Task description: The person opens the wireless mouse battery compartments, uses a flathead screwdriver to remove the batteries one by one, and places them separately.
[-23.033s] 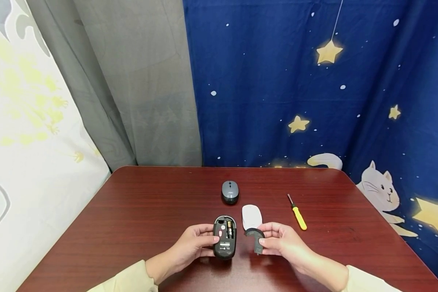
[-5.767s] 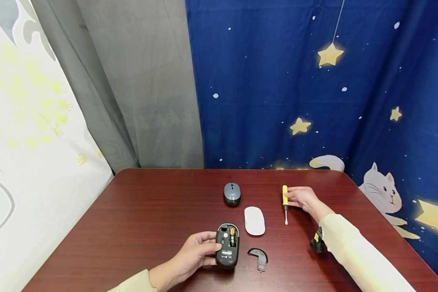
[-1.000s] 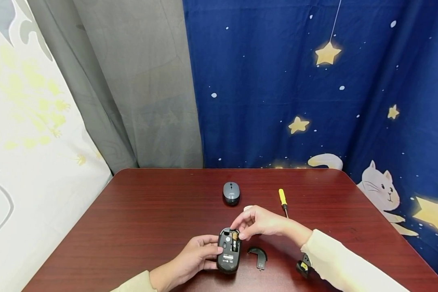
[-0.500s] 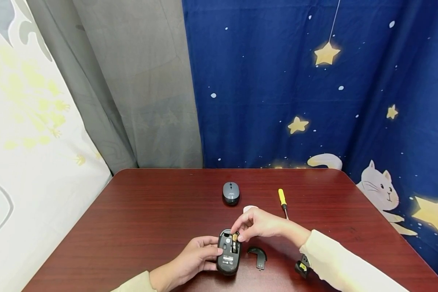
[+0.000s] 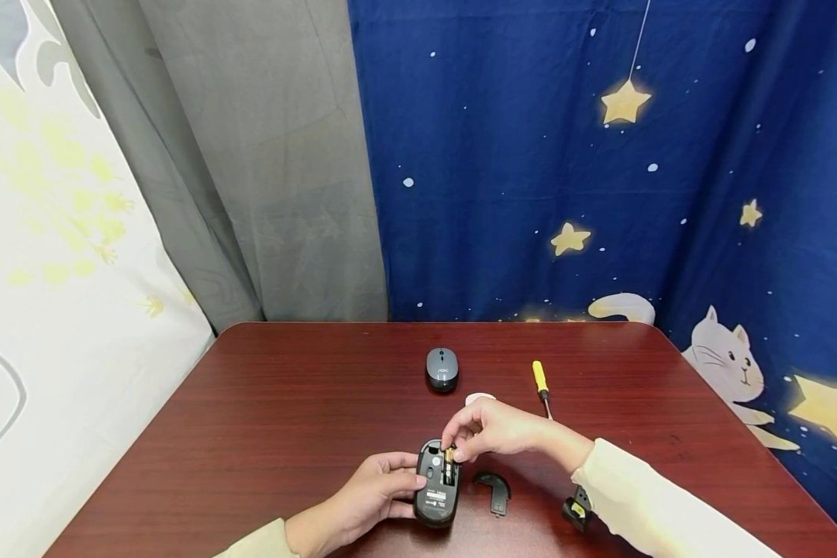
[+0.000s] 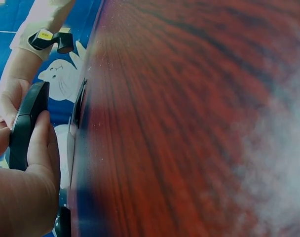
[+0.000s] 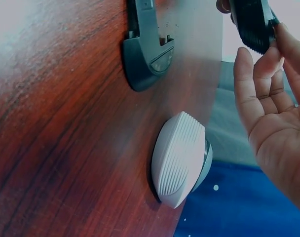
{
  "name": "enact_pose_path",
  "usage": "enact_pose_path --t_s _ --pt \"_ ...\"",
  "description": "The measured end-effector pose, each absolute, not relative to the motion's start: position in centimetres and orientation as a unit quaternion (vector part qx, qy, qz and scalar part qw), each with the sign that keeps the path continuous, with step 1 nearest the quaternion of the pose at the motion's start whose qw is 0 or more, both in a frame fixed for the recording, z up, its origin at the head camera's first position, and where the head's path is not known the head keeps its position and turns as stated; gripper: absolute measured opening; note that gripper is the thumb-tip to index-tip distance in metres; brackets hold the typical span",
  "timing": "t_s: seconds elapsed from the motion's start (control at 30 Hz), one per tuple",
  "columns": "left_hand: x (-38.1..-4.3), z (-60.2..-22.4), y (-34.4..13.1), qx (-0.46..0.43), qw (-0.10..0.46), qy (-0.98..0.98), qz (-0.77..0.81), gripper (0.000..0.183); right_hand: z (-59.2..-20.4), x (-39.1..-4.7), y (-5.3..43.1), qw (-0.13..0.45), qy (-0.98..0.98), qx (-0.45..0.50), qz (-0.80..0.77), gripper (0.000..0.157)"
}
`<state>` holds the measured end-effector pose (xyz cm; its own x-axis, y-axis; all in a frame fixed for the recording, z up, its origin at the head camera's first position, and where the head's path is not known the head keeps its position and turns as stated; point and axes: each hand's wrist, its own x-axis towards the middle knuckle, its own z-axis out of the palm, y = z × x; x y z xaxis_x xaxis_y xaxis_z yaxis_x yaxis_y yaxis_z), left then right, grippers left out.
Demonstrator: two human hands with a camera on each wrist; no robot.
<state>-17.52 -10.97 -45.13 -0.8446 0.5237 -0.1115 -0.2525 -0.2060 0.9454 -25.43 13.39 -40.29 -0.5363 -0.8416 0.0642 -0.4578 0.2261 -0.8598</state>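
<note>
A black computer mouse (image 5: 435, 504) is held underside up in my left hand (image 5: 380, 488), thumb on its underside and fingers beneath. Its battery cover is off, and a black-and-gold battery (image 5: 449, 471) shows in the slot. My right hand (image 5: 498, 430) pinches at the battery's upper end with thumb and index finger; the exact contact is partly hidden. The mouse also appears edge-on in the left wrist view, between the left thumb and fingers (image 6: 40, 143). Just right of the mouse, the curved black battery cover (image 5: 495, 492) lies on the table.
A white mouse (image 7: 179, 160) lies beyond the cover, mostly hidden behind my right hand in the head view. Farther back on the table (image 5: 286, 403) stands a grey-black mouse (image 5: 442, 370). A yellow-handled screwdriver (image 5: 540, 380) lies at right, its tip behind my right forearm.
Earlier, my right hand set down the battery cover, later held the screwdriver, which now lies on the table. Over the last second, the fingers stay at the battery; the mouse shifts slightly nearer.
</note>
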Motion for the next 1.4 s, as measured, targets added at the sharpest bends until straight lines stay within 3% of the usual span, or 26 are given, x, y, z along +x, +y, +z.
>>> enact_pose_path --t_s 0.43,0.87,1.17,1.4 --pt "-17.4 -44.9 -11.1 0.121 0.257 0.577 0.766 0.039 -39.2 -25.8 13.2 0.221 0.756 -0.429 -0.441 0.011" --pt "-17.5 -45.1 -11.4 0.115 0.247 0.580 0.768 0.039 -37.6 -26.6 15.2 0.214 0.759 -0.345 -0.509 0.019" --pt "-17.6 -44.9 -11.6 0.116 0.242 0.581 0.768 0.040 -38.2 -26.6 17.3 0.271 0.690 -0.295 -0.603 0.031" --pt "-17.8 -44.7 -11.9 0.114 0.240 0.581 0.769 0.040 -38.9 -25.7 19.0 0.272 0.662 -0.248 -0.652 0.035"
